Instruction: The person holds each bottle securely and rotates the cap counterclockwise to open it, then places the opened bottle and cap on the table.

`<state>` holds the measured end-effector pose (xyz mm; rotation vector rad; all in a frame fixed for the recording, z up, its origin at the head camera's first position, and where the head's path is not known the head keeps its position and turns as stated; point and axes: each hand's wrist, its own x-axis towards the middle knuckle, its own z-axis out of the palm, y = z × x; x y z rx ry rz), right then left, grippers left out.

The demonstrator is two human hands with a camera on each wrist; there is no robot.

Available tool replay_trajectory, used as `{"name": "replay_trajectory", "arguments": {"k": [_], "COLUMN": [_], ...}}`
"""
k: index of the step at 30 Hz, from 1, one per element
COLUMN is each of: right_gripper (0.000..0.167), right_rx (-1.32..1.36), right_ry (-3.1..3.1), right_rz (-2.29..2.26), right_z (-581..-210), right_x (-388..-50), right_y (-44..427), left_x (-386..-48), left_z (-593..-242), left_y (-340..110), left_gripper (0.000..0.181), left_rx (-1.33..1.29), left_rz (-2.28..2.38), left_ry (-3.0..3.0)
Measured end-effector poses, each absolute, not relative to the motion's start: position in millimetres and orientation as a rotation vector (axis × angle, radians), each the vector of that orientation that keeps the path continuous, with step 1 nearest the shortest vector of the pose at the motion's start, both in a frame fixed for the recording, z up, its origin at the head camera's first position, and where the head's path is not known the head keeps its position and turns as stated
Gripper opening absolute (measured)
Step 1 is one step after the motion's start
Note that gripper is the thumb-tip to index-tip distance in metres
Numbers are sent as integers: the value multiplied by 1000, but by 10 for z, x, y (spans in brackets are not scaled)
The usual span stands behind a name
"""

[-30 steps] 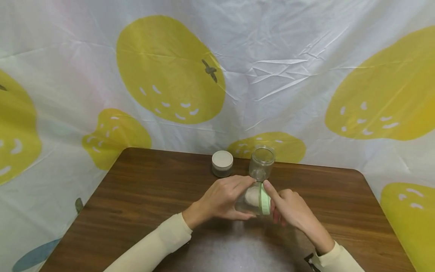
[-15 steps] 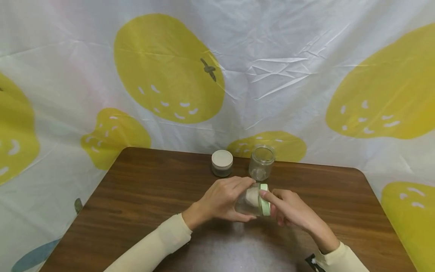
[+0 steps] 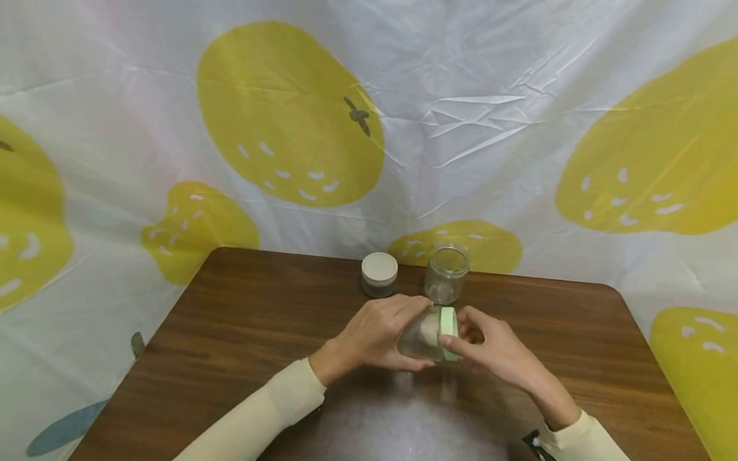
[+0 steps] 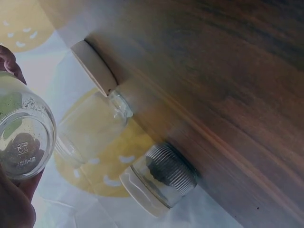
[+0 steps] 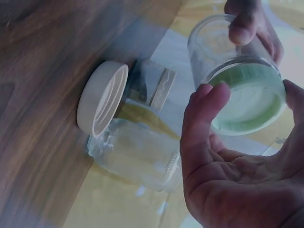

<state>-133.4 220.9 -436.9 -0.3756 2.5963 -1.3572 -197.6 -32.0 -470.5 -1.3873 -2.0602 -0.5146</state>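
Above the table, my left hand [image 3: 375,330] grips a clear jar [image 3: 418,339] that lies nearly on its side, base to the left. A light green lid [image 3: 449,321] covers the jar's mouth. My right hand [image 3: 500,351] holds this lid by its rim, thumb on the near side and fingers round the far side. From the right wrist, the lid's flat top [image 5: 254,107] faces my palm. The left wrist view shows the jar's embossed base [image 4: 23,147]. Whether the lid sits fully on the thread cannot be told.
Behind my hands, an open clear jar [image 3: 446,278] stands upright near the table's back edge. To its left is a shorter jar with a white lid [image 3: 379,267]. A loose cream lid [image 5: 102,97] lies beside the open jar, hidden in the head view. A fruit-patterned cloth [image 3: 461,160] hangs behind.
My right thumb has come down the lid's rim from its upper edge, and the fingers have spread round to the far side. My left hand and the jar have barely moved.
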Motion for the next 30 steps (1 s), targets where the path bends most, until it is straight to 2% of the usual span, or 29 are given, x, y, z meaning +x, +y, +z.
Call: {"name": "replay_trajectory", "arguments": {"k": [6, 13, 16, 21, 23, 26, 27, 30], "right_gripper": [38, 64, 71, 66, 54, 32, 34, 58], "right_rx": [-595, -712, -730, -757, -727, -531, -433, -140], "right_ry": [2704, 2737, 2713, 2757, 2833, 3009, 3054, 3091], "right_rz": [-1343, -1318, -1342, -1281, -1218, -1104, -1062, -950], "right_z": [-4448, -4492, -4510, -4499, -4475, -4423, -4406, -4363], "right_x": [-1343, -1355, -1360, -1334, -1313, -1277, -1266, -1237], "right_y": [2239, 2286, 2294, 2269, 2237, 2177, 2157, 2108], "left_x": [-1958, -1950, -1953, -1966, -1966, -1965, -1965, -1968], "left_z": [-4705, -4733, -4742, -4772, -4781, -4783, -4782, -4771], "left_y": [-329, -344, -347, -348, -348, -346, -345, -338], "left_gripper": [91, 90, 89, 90, 91, 92, 92, 91], "left_rx": [-1389, -1388, -1386, -1388, -1390, -1389, -1389, -1387], "left_rz": [-517, -523, -517, -522, -531, -539, -543, -542], "left_ry": [-2068, -2076, -2076, -2078, -2072, -2061, -2056, -2049]}}
